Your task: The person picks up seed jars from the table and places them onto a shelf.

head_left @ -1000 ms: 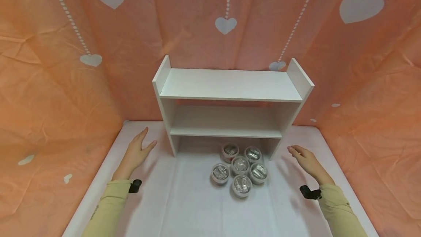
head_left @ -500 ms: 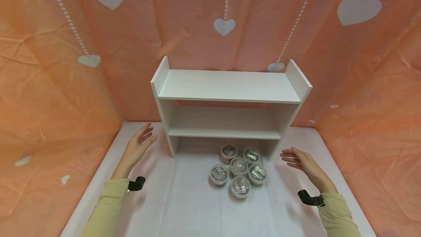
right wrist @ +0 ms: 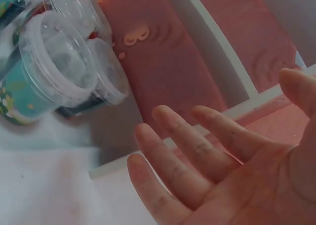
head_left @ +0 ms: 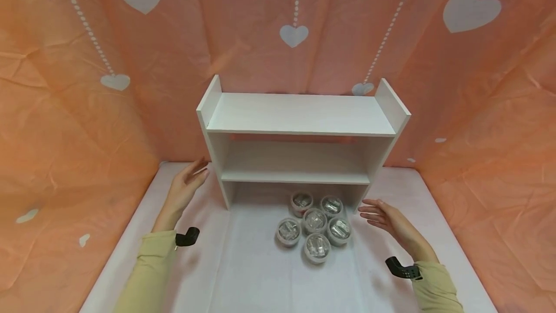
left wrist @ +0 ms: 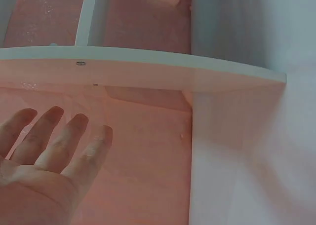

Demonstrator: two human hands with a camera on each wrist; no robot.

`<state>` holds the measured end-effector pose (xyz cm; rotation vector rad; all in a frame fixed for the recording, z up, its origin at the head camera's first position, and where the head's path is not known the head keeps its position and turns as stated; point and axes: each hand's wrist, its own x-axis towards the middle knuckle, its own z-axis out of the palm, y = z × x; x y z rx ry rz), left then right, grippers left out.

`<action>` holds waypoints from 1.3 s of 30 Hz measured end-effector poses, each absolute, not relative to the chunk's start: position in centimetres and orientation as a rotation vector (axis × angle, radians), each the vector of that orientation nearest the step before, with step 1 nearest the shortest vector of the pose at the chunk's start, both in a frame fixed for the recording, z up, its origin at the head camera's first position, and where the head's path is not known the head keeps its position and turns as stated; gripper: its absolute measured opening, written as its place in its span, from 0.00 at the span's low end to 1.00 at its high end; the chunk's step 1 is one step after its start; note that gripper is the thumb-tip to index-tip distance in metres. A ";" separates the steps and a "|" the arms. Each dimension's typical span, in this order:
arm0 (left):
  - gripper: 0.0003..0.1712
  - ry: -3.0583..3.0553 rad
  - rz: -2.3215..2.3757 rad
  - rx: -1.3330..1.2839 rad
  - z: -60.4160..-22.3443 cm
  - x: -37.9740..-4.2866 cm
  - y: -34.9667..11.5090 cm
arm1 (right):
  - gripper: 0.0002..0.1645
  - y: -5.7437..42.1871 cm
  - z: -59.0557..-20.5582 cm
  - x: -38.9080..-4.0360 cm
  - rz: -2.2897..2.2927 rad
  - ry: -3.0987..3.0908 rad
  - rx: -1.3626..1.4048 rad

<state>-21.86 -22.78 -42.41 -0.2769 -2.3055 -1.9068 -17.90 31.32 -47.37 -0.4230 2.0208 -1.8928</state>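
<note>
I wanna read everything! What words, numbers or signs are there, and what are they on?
No words or numbers can be read anywhere.
Front tub, right wrist view: coloured print on its side, no readable letters.
Other tubs: too small or blurred to tell.
White shelf: none seen.
Orange backdrop: just white hearts.

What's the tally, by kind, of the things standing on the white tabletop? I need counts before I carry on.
Round clear-topped plastic tubs: 6
White open two-board shelf unit: 1
Total: 7
</note>
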 end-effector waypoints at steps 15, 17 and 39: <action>0.33 -2.208 -2.019 -0.248 -42.4 -22.5 -21.3 | 0.35 30.0 -50.1 -17.2 -1.964 1.936 -0.402; 0.33 -2.203 -2.025 -0.252 -42.4 -22.6 -21.2 | 0.34 29.9 -50.7 -17.1 -1.995 1.901 -0.428; 0.34 -2.217 -2.048 -0.210 -42.7 -23.5 -20.0 | 0.30 28.4 -53.6 -16.8 -2.039 1.940 -0.408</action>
